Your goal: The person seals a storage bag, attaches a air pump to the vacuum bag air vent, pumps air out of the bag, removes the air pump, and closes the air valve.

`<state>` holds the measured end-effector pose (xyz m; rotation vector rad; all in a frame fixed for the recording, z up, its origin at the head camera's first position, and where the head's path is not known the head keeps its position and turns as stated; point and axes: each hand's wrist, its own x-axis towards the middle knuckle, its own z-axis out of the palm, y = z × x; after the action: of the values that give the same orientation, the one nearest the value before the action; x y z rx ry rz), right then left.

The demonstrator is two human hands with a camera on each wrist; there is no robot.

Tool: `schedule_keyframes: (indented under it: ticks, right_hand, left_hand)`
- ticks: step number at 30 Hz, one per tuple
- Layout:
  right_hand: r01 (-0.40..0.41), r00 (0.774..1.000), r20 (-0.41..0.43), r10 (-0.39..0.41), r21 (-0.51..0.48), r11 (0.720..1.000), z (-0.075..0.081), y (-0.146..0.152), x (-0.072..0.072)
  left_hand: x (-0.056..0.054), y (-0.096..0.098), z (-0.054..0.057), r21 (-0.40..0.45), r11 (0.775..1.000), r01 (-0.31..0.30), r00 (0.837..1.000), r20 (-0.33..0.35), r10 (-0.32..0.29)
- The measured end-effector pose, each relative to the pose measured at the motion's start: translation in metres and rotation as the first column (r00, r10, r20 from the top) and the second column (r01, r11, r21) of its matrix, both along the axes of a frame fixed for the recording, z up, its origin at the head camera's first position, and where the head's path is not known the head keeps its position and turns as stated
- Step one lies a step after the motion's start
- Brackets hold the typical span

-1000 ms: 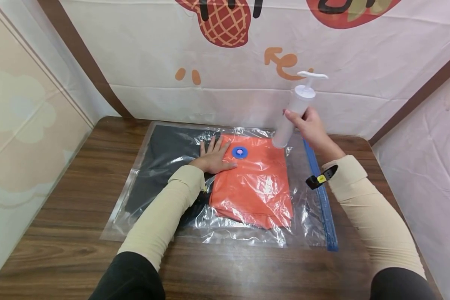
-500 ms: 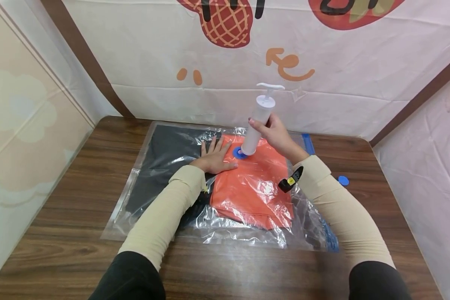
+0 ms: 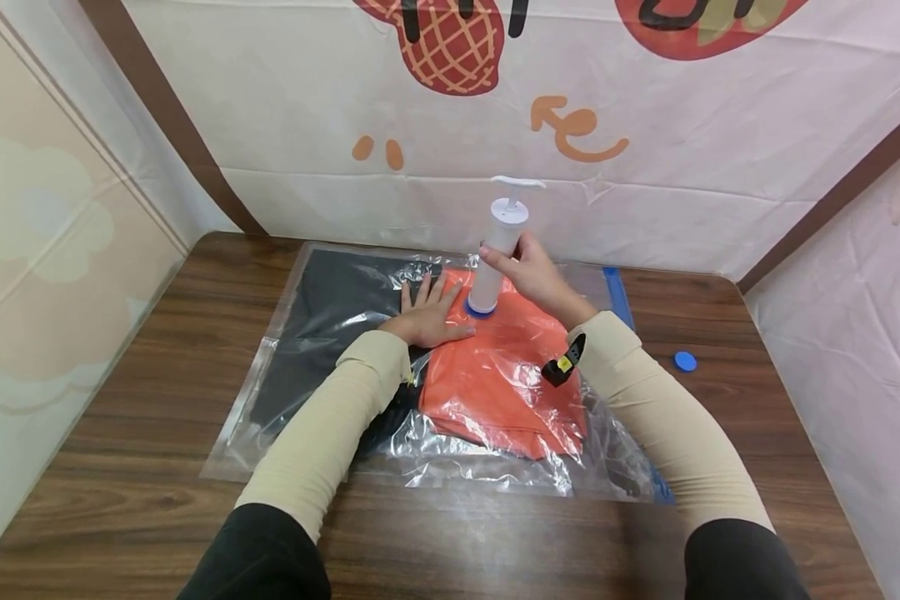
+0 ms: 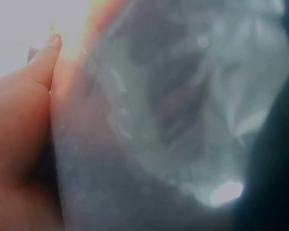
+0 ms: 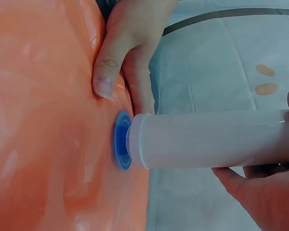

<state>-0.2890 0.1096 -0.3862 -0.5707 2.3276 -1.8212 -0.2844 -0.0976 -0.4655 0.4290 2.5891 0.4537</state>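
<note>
One wooden worktop point(image 3: 120, 433) comes nearest in my head view, and flat on it lies one clear plastic bag point(image 3: 495, 477) with an orange cloth point(image 3: 506, 392) inside and, to the left of this, a dark cloth point(image 3: 345, 292). Beyond the bag's right side, a round blue disc point(image 3: 686, 362) rests on the wood. Farther in, the left hand point(image 3: 427, 323) lies on the bag where dark meets orange, its fingers spread wide and holding nothing. Next to it, the right hand point(image 3: 536, 275) has its fingers curled round the white pump point(image 3: 486, 288), whose lower end meets the blue valve point(image 5: 119, 155) over the orange cloth. Behind all stands a printed backdrop point(image 3: 292, 125). To do this step well, I would hold the pump square to the valve, seated evenly all round, so that air does not slip past; I would press down gently, because the soft cloth may let the valve tilt, and I would mind that no fold of plastic comes between. Counting, I find one pump, one valve, one bag, two cloths, one disc and two hands.
</note>
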Motion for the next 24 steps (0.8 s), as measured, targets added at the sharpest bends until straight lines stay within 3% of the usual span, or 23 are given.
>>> schedule_keyframes:
  ticks: [5, 15, 20, 24]
  right_hand:
    - [0.035, 0.999, -0.015, -0.034, 0.077, 0.996, -0.001, -0.005, -0.001]
    - [0.087, 0.995, -0.057, -0.081, 0.120, 0.989, -0.005, -0.008, 0.000]
    - [0.112, 0.993, -0.061, -0.106, 0.103, 0.988, -0.007, -0.005, 0.001]
    - [0.106, 0.993, -0.057, -0.101, 0.098, 0.989, -0.007, -0.005, 0.000]
  left_hand:
    - [-0.007, 0.000, -0.009, 0.004, 1.000, -0.019, 1.000, 0.019, 0.019]
    - [-0.008, -0.001, -0.011, 0.017, 1.000, -0.018, 1.000, -0.004, 0.018]
    - [-0.003, -0.002, -0.007, 0.014, 1.000, -0.007, 1.000, -0.024, 0.007]
    - [0.003, -0.004, -0.001, 0.097, 0.995, -0.024, 0.997, -0.066, 0.031]
